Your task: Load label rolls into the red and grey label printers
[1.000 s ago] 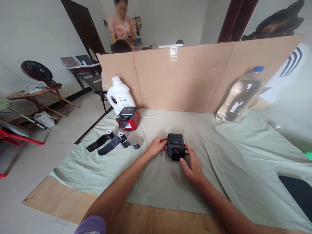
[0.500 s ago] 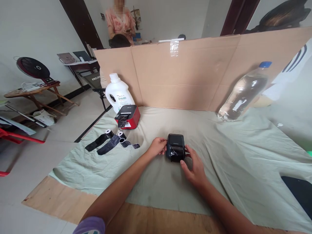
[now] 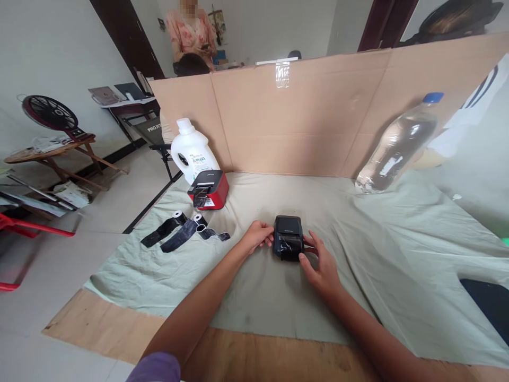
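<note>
A small black label printer [image 3: 288, 236] sits on the pale green cloth [image 3: 366, 265] in the middle of the table. My left hand [image 3: 257, 235] grips its left side with curled fingers. My right hand [image 3: 320, 262] holds its right side, thumb against the front edge. Shiny black tape shows at the printer's front slot. Left of my hands lie black tape rolls [image 3: 183, 232] with strips unrolled.
A red and black printer [image 3: 209, 189] and a white jug [image 3: 192, 151] stand at the back left. A clear water bottle [image 3: 397, 146] leans against the cardboard wall [image 3: 318, 116]. A person stands beyond the wall, another sits at the right.
Both hands stay on the black printer. My right thumb has shifted up against the printer's front edge. The camera view has moved slightly.
</note>
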Demonstrator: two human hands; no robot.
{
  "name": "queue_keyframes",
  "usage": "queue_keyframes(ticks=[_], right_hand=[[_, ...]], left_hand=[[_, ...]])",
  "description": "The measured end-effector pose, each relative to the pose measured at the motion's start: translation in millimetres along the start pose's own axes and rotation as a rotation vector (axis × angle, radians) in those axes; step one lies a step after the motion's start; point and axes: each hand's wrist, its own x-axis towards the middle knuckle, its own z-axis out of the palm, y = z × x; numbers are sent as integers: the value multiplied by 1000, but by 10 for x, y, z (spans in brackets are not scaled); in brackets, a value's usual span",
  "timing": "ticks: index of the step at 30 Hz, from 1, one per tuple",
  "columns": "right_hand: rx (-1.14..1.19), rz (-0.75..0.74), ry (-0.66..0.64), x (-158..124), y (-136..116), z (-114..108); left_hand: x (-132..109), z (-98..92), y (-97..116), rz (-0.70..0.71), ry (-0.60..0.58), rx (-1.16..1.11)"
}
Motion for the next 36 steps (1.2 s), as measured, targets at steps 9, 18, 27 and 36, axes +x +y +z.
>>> queue_keyframes(ticks=[9,18,27,36], right_hand=[[-20,1,7,10,-9,7],[-18,-7,-49,20,42,56],[-9,-28,-114,19,77,66],[12,-35,-82,18,98,80]], left_hand=[[36,32,-70,47,10,-54],[-75,-138,9,202,-42,-22],[-69,-152,-56,331,12,16],[-44,-56,-32,369,-40,-50]])
